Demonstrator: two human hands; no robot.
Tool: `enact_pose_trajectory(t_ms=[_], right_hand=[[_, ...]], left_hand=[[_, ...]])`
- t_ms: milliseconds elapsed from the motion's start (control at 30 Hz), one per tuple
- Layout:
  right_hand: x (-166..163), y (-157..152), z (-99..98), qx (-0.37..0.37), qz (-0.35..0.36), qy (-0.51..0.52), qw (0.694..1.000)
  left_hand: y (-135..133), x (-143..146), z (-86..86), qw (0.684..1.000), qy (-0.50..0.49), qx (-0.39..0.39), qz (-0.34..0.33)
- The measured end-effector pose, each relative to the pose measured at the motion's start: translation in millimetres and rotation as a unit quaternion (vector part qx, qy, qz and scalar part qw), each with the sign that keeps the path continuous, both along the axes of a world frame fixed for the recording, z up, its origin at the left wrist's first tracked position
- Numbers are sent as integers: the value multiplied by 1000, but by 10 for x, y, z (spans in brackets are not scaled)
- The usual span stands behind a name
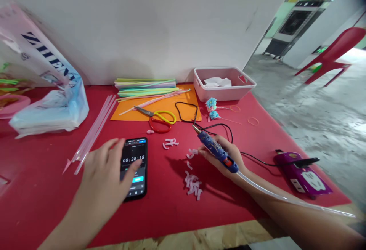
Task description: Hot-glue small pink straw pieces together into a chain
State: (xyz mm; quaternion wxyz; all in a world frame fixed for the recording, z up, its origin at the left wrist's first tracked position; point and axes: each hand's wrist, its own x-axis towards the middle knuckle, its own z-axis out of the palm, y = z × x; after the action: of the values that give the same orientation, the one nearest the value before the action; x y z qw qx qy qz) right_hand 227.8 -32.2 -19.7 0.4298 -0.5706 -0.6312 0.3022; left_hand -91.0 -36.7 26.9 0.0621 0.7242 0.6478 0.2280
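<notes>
The right hand (230, 157) lies on the red tabletop (171, 208) a little right of its middle, its fingers (204, 154) curled round a blue plastic hot-glue gun (215, 151). The gun is slim and lies nearly flat. Its metal nozzle points toward the far edge, there is an orange trigger at its underside, and a long translucent glue stick (271, 196) trails out of its back along the forearm. A thin black cord (220, 128) loops away from it across the tabletop, and a black cord also reaches the purple power strip (303, 173) by the right edge.

The left hand (104, 172) hovers over a black smartphone (136, 149) lying flat toward the near edge. Its fingers are spread, and one fingertip meets the lit screen, which shows a timer.

Between the hands lie short curled pieces of pale pink straw (193, 185), some of them just beside the right hand's fingertips. Toward the far edge a pair of scissors with red and yellow handles (158, 119) rests on an orange paper sheet (183, 103), next to a stack of pastel drinking straws (145, 86) and a pale pink plastic basket (224, 90).
</notes>
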Motion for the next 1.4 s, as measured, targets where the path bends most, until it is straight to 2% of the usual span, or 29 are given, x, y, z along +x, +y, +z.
enact_pose_trajectory(t_ms=[33,100,167,233,367,467,633,733,833,900,967,1033,1100,1167,1267,1400], right_hand=[[-13,-6,18,-3,-2,5,1000],[-34,-20,53,-7,-5,10,1000],[-46,-33,84,-9,-7,11,1000],[-45,-41,107,-9,-8,12,1000],[-21,-37,111,-8,-9,21,1000],[-9,-30,86,-13,-1,24,1000],[-15,-37,63,-16,-4,24,1000],[-13,-33,65,-14,-7,28,999],[-19,-20,77,-8,-10,34,999],[-35,-20,92,-4,-12,39,999],[-60,-32,110,-2,-10,41,999],[-86,-54,123,-3,-2,41,999],[-105,-78,125,-2,8,42,999],[-113,-97,118,2,15,45,999],[-102,-111,100,7,21,43,999],[-77,-113,74,13,35,39,999]], left_hand=[[-48,88,14,998,-3,17,-54],[-114,239,37,984,-34,2,-174],[-111,281,39,976,-41,14,-212],[-44,179,15,979,-23,51,-198],[106,-236,-68,985,9,25,-173],[110,-416,-129,986,17,-19,-168],[72,-404,-241,987,48,-16,-152],[97,-398,-228,988,42,-16,-147],[104,-312,-126,989,-29,-16,-142],[77,-123,-63,983,-117,-49,-136],[32,183,-46,947,-263,-128,-130],[-11,548,-78,874,-412,-220,-131],[-33,889,-133,799,-531,-260,-114],[-29,1142,-181,753,-595,-268,-85],[4,1326,-218,738,-616,-270,-59],[30,1348,-252,736,-619,-270,-51]])
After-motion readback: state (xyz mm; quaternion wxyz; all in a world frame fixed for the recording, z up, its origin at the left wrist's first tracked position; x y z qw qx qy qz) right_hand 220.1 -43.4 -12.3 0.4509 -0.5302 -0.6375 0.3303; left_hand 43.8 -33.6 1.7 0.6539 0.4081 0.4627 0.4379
